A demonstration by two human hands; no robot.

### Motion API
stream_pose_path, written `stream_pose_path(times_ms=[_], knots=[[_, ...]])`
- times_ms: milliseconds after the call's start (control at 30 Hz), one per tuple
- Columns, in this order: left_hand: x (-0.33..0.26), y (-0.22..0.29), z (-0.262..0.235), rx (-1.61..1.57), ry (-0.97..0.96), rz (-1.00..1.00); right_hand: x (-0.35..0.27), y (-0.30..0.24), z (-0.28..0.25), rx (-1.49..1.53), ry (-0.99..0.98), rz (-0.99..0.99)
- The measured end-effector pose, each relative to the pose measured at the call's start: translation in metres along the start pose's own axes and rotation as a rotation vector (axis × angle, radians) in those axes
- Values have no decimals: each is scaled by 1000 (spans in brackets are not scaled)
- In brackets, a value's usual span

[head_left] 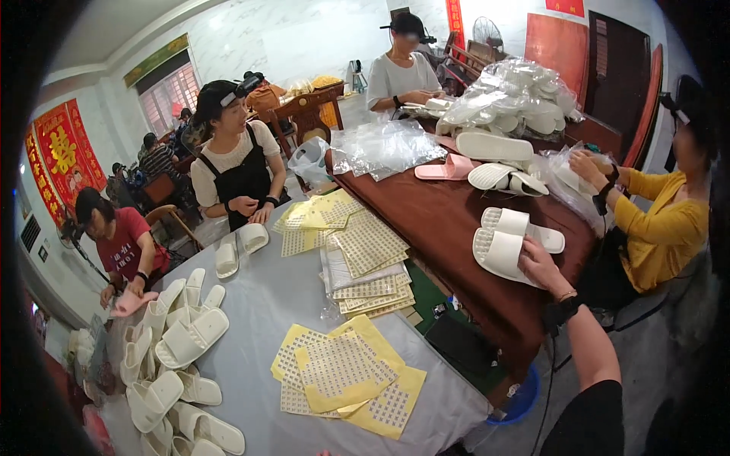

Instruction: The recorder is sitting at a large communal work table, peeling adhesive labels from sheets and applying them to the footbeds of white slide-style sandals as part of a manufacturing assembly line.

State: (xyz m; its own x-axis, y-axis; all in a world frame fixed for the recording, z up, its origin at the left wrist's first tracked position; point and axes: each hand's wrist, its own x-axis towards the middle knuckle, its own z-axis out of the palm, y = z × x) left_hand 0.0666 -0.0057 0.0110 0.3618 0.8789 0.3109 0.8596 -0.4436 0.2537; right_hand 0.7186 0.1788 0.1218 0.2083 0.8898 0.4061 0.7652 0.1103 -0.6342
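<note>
My right hand (pixel 541 266) rests on the white slipper pair (pixel 503 245) at the brown table's (pixel 449 220) near edge — fingers spread flat over the sole, not curled around it; my left hand is out of view; best to press evenly, keeping both slippers aligned.

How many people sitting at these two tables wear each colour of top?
Red top: 1
White top: 2
Yellow top: 1
Total: 4
</note>
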Motion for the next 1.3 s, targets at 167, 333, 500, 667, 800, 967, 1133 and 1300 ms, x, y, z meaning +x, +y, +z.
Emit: stream_pose_path(times_ms=[167, 333, 500, 667, 800, 967, 1133, 1300], knots=[[-8, -9, 3, 10, -18, 27, -16, -24, 1, -13, -41, 23], [-15, -15, 9, -114, 1, 94, -68, -127, 49, -185, -243, -179], [-8, -17, -21, -659, 123, 38, -141, -292, 132, 132, -224, -230], [-23, -34, -49, -802, 235, -74, -217, -380, 230, 133, -267, -191], [-35, -46, -43, -709, 207, -118, -248, -399, 253, 33, -344, -268], [-40, -52, -35, -754, 249, -52, -255, -384, 220, -44, -339, -50], [-39, -53, -36, -761, 219, -55, -275, -360, 219, -10, -356, 20], [-35, -46, -34, -707, 199, -90, -280, -333, 228, -17, -318, -89]])
